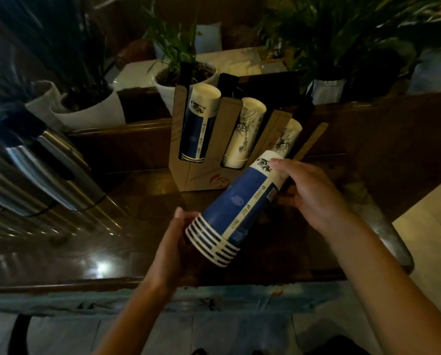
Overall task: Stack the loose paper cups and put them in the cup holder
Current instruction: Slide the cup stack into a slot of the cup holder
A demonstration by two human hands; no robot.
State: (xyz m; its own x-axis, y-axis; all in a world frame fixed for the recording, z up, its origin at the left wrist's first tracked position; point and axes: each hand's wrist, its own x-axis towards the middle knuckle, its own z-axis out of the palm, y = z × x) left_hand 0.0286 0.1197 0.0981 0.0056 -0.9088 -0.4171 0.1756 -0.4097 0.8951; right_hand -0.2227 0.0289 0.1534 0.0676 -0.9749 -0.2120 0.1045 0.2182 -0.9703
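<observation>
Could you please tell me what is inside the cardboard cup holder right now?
The cardboard cup holder holds three cup stacks: one blue stack and two white stacks. Their lower ends are hidden.

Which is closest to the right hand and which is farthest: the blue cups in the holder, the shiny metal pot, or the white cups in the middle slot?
From the right hand:
1. White cups, middle slot of the cup holder, just up and left.
2. Blue cups, left slot, farther left.
3. Metal pot, far left edge.
</observation>
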